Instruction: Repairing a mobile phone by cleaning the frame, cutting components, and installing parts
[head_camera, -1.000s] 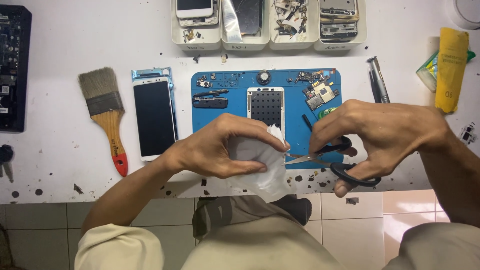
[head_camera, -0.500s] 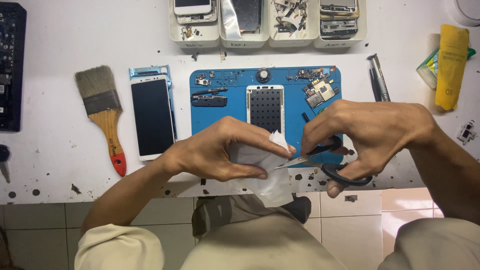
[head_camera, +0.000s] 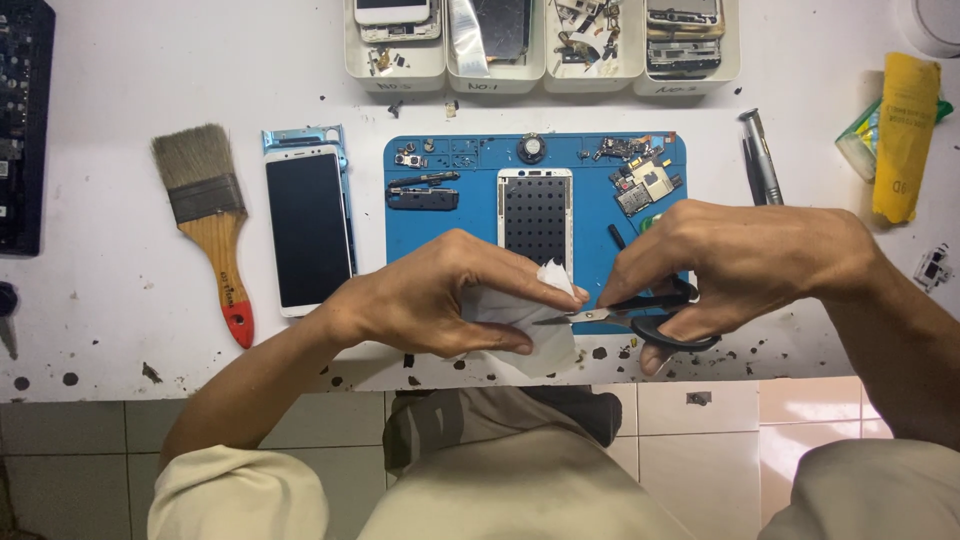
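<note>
At the table's near edge, the left hand pinches a white sheet, its fingers hiding much of it. Closed around black-handled scissors, the right hand covers most of the handles; the blades meet the sheet's edge. Beyond them lies a blue work mat with a phone frame. Bare tabletop stretches left past the paintbrush.
</note>
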